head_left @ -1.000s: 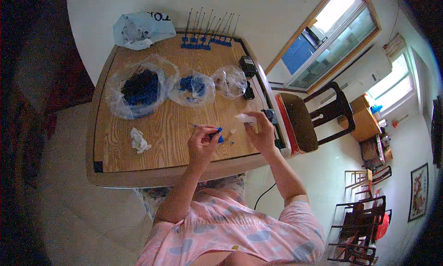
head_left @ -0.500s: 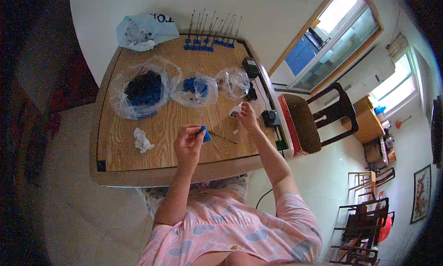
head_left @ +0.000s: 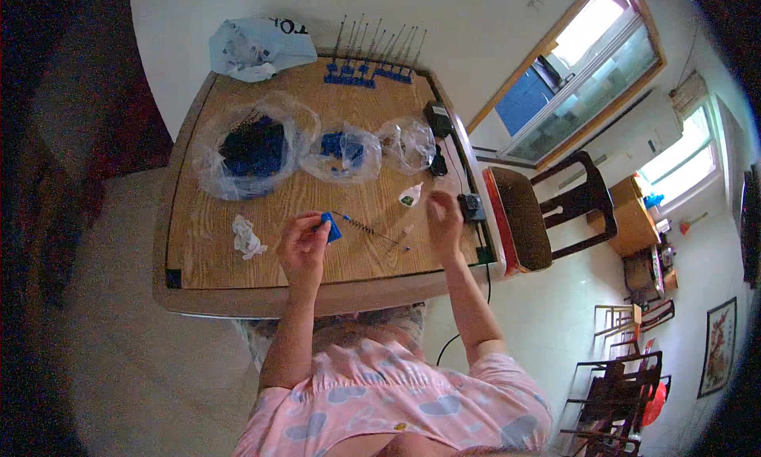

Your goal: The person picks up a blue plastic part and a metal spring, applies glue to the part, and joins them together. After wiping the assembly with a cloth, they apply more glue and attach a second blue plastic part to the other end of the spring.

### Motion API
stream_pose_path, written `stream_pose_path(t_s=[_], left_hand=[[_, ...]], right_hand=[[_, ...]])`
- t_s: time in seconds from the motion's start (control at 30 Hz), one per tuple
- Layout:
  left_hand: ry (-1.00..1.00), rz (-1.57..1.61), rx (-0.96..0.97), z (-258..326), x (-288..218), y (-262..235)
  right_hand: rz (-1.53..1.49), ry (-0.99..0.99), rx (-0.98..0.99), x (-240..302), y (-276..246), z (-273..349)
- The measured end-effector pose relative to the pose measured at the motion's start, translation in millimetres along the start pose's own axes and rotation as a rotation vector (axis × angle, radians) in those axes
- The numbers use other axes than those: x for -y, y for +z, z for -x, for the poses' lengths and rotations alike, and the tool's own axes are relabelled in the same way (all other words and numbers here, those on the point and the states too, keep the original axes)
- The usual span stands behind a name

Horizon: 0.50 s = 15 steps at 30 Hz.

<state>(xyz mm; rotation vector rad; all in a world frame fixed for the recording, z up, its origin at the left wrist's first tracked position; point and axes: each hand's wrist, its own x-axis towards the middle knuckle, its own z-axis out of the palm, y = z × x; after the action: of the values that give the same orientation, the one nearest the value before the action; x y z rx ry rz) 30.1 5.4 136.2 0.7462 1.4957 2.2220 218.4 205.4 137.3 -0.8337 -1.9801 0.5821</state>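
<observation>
My left hand (head_left: 303, 239) pinches a small blue plastic block (head_left: 331, 228) between thumb and fingers, above the near part of the table. Just right of the block is a thin dark rod with a coiled spring (head_left: 362, 226), blue near one end; whether it touches the block is hard to tell. My right hand (head_left: 445, 219) is raised at the table's right side, fingers stretched and holding nothing. Beside its fingertips lies a small white bottle (head_left: 410, 195) with a dark green mark. A small pale piece (head_left: 408, 229) lies nearer me.
Clear plastic bags hold dark rods (head_left: 252, 148), blue parts (head_left: 341, 149) and contents I cannot make out (head_left: 411, 146). Upright spring rods on blue bases (head_left: 350, 78) stand at the far edge. Crumpled tissue (head_left: 247, 237), a white bag (head_left: 258, 53), black adapters (head_left: 472, 208) and a chair (head_left: 515, 211) surround.
My right hand has let go of the white bottle, which now lies on the table, and has drawn off to the right. My left hand has shifted left with the blue block.
</observation>
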Motion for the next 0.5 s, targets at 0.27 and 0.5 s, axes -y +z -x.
stream_pose_path(t_s=[0.27,0.5], left_hand=[[0.071,0.085,0.008,-1.9,-13.7,6.6],[0.098,-0.005,-0.015,3.9,-17.8,-1.7]], right_hand=[[0.078,-0.575,0.572,-7.2,89.0,-9.5],[0.305,-0.286,0.652,12.3,107.3,15.6]])
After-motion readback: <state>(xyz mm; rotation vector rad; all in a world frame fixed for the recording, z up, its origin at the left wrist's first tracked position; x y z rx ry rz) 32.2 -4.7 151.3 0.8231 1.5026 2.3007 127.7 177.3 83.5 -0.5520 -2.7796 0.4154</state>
